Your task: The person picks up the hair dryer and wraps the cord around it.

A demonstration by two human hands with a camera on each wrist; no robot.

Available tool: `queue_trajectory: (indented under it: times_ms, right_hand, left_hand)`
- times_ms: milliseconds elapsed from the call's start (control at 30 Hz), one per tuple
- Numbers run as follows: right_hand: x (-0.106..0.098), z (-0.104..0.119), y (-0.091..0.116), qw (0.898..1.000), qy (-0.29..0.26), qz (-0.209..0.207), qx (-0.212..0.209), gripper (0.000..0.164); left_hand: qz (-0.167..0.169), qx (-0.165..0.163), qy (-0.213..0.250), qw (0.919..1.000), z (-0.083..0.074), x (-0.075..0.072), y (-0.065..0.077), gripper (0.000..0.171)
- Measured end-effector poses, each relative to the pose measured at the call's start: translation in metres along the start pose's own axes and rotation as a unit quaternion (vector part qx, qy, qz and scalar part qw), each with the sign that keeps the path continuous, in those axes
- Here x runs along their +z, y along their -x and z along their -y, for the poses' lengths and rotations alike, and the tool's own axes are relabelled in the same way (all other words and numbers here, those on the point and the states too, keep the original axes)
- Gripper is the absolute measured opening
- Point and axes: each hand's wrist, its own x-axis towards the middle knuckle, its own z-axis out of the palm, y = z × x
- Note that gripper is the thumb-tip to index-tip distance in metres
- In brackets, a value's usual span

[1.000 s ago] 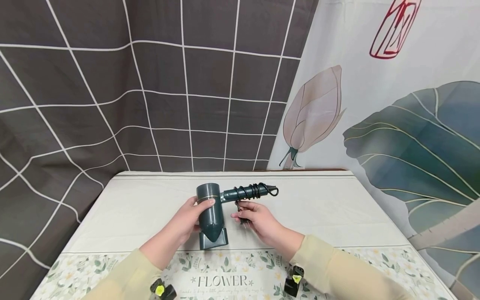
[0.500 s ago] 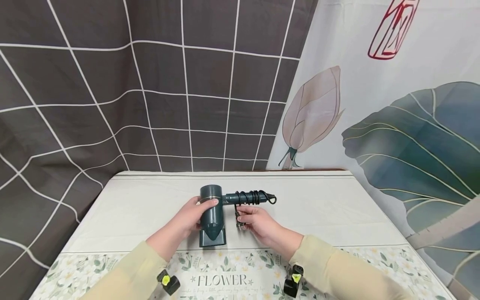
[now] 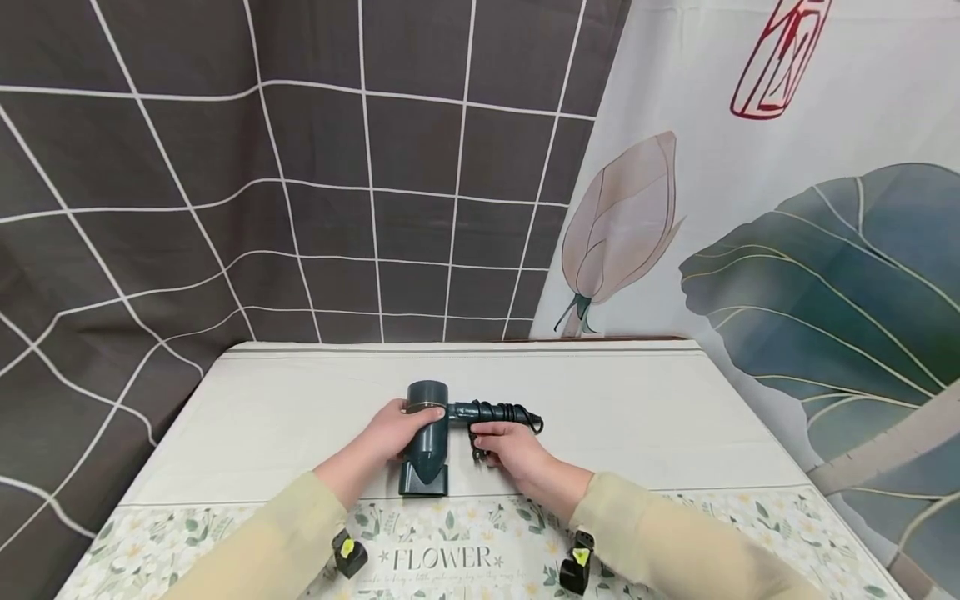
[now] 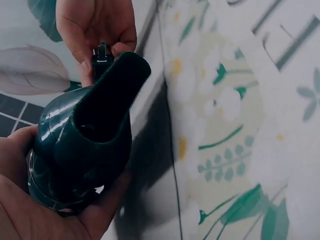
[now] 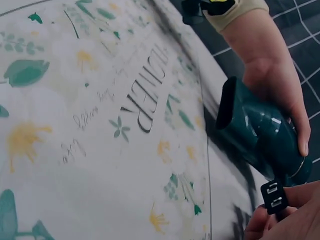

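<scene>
A dark green hair dryer (image 3: 427, 437) is gripped round its barrel by my left hand (image 3: 392, 430), the thumb lying across the front. Its flat nozzle (image 3: 423, 481) points toward me; in the left wrist view the slot-shaped nozzle opening faces the camera. Black power cord (image 3: 506, 412) is wound round the handle, which extends to the right. Just below that handle, my right hand (image 3: 517, 454) pinches the plug (image 3: 477, 454). Metal prongs show on the plug (image 5: 274, 196) in the right wrist view. My right palm is mostly hidden in the head view.
A white cloth with a floral border and the word FLOWER covers the table (image 3: 300, 392). Behind it hangs a dark curtain (image 3: 405, 225) with white grid lines. A pale curtain (image 3: 697, 333) with a printed flower and large leaf hangs at the right.
Both hands have brought the hair dryer slightly nearer to me, with its handle end coming down. The barrel has shifted a little to the right. Each hand keeps its hold.
</scene>
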Motion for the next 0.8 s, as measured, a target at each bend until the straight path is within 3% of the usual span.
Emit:
queue_trajectory:
  times_ms: [300,433,533,667,800]
  right_hand:
    - [-0.0012,-0.0049,-0.0078,0.998,0.066,-0.004,-0.007,0.029]
    - [-0.0034,-0.0044,-0.0085,0.992,0.124,0.011,-0.018,0.026]
    - [-0.0039,-0.0033,-0.0096,0.982,0.18,0.024,-0.044,0.024]
    - [-0.0026,-0.0006,-0.0102,0.962,0.257,0.037,-0.081,0.022]
    - [-0.0021,0.0023,-0.0094,0.946,0.304,0.046,-0.105,0.024]
  left_hand:
    - [-0.001,-0.003,-0.051,0.9987,0.0016,-0.0024,-0.0014,0.084]
    - [0.002,-0.005,-0.057,0.9984,0.0015,-0.0046,-0.0031,0.08]
    - [0.004,-0.005,-0.06,0.9982,0.0013,-0.0058,-0.0038,0.079]
    - [0.009,-0.011,-0.058,0.9982,0.0013,-0.0064,-0.0043,0.078]
    - [0.014,-0.017,-0.045,0.9988,0.002,-0.0061,-0.005,0.079]
